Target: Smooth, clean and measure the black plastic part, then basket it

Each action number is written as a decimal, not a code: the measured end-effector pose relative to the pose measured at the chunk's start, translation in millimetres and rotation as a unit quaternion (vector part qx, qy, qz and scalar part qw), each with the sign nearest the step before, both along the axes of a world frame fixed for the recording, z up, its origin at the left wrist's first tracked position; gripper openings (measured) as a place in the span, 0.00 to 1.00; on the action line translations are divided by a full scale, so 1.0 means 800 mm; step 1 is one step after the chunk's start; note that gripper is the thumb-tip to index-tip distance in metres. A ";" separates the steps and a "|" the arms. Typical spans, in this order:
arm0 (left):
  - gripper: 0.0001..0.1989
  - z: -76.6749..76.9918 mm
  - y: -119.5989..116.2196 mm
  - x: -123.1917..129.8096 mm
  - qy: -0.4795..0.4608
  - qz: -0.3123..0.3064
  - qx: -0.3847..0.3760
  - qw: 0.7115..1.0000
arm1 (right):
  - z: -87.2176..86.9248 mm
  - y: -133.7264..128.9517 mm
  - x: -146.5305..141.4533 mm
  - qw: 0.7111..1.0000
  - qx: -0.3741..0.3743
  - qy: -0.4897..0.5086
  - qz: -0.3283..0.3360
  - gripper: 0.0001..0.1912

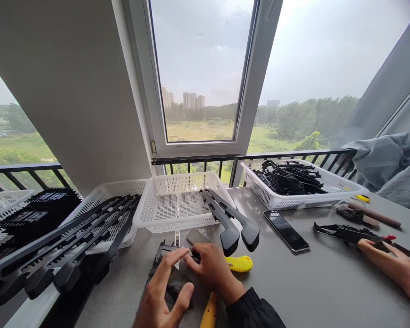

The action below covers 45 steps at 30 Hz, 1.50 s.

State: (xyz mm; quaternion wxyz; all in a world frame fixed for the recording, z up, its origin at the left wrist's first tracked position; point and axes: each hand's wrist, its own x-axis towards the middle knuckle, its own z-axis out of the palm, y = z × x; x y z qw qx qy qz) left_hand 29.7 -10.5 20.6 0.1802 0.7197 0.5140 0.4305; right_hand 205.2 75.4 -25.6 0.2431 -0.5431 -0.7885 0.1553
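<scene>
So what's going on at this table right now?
The person's left hand and right hand are both on a small black plastic part on the grey table, beside a yellow-handled tool. White baskets hold more black parts; two long pieces hang over the middle basket. Another person's hand touches a black part at the right.

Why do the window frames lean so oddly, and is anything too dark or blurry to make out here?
Head view: the wide lens bends the window frame and railing outward; overcast daylight is soft, with hardly any shadows; the sky is washed out; black parts in the right basket merge into one dark mass; the smartphone shows reflections.
</scene>
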 end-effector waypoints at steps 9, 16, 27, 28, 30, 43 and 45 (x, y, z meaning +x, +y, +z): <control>0.28 -0.045 -0.054 -0.198 0.275 0.308 -0.040 0.910 | 0.025 -0.001 0.013 0.998 -0.045 -0.009 0.035 0.15; 0.23 -0.025 -0.005 -0.209 0.359 0.340 -0.044 0.868 | 0.026 -0.005 0.016 0.998 -0.040 -0.022 0.033 0.16; 0.20 -0.025 0.001 -0.208 0.380 0.350 -0.037 0.856 | 0.033 -0.008 0.013 0.998 -0.041 -0.037 0.027 0.16; 0.21 -0.027 0.000 -0.209 0.380 0.349 -0.036 0.856 | 0.034 -0.008 0.012 0.998 -0.040 -0.038 0.026 0.15; 0.23 -0.032 -0.002 -0.214 0.374 0.346 -0.035 0.860 | 0.034 -0.009 0.011 0.998 -0.038 -0.041 0.021 0.14; 0.26 -0.073 -0.018 -0.190 0.173 0.275 -0.048 0.945 | 0.027 -0.010 0.002 0.996 -0.029 -0.083 -0.032 0.07; 0.27 -0.072 -0.019 -0.169 0.164 0.252 -0.066 0.951 | 0.025 -0.011 0.002 0.995 -0.027 -0.086 -0.036 0.06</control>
